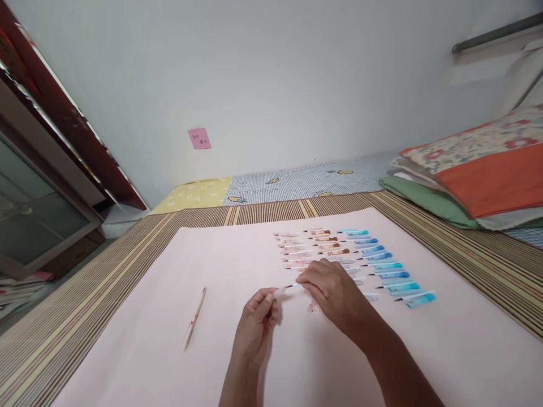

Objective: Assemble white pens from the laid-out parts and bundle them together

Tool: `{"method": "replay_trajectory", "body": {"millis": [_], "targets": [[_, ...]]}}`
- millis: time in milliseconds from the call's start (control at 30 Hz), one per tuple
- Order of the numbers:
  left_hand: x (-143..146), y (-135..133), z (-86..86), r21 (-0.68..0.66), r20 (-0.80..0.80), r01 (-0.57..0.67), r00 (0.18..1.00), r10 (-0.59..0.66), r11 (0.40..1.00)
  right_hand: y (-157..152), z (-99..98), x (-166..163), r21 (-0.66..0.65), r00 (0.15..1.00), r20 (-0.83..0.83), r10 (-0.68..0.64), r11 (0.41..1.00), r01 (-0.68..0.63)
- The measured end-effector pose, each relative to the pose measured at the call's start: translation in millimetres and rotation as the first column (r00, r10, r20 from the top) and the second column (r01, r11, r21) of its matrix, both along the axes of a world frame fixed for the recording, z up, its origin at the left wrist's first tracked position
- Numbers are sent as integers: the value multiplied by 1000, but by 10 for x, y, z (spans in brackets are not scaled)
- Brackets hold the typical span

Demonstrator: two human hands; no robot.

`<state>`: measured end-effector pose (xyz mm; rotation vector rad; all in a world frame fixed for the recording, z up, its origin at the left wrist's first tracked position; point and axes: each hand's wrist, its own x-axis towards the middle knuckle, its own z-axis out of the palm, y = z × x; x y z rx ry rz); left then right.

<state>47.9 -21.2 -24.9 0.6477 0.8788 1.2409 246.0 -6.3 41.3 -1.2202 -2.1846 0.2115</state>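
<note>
Barrel [279,292] and dark-tipped refill [296,285] are pinched in the left hand [255,316] and right hand [331,285] respectively, mid-frame, apparently not yet joined; one seemingly assembled pen [195,319] is laid lower left; rows of parts [339,252] at centre-right look unjoined.

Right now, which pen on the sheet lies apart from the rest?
The pale pen left of the left hand. It lies alone on the pink sheet; the other pens lying there are grouped farther right.
</note>
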Motion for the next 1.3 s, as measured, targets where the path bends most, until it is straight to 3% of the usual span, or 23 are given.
{"method": "replay_trajectory", "body": {"millis": [300,467,633,767,933,1067,1167,1233,1300], "targets": [[-27,9,50,46,-130,19,991,-13,999,12,-44,3,57,999,44,19,998,-21],[-14,-10,118,46,-186,38,982,-29,998,-9,-26,-58,26,998,55,42,999,-44],[-3,-22,91,69,-223,94,972,-77,993,-61,-45,-166,-58,988,-98,119,991,-125],[16,-45,86,105,-250,208,952,-176,972,-108,-14,-210,-137,955,-256,148,973,-187],[45,-80,117,151,-237,352,920,-311,924,-102,77,-90,-167,894,-446,44,977,-132],[51,-79,138,167,-208,308,940,-272,936,-4,39,128,-174,771,-616,-161,983,66],[41,-73,155,167,-175,267,955,-238,949,76,-53,246,-246,711,-668,-221,967,69],[35,-77,168,172,-141,260,961,-238,950,113,-128,284,-282,738,-635,-226,958,51],[35,-86,181,181,-90,263,964,-250,948,136,-222,303,-321,852,-476,-220,945,65]]}}
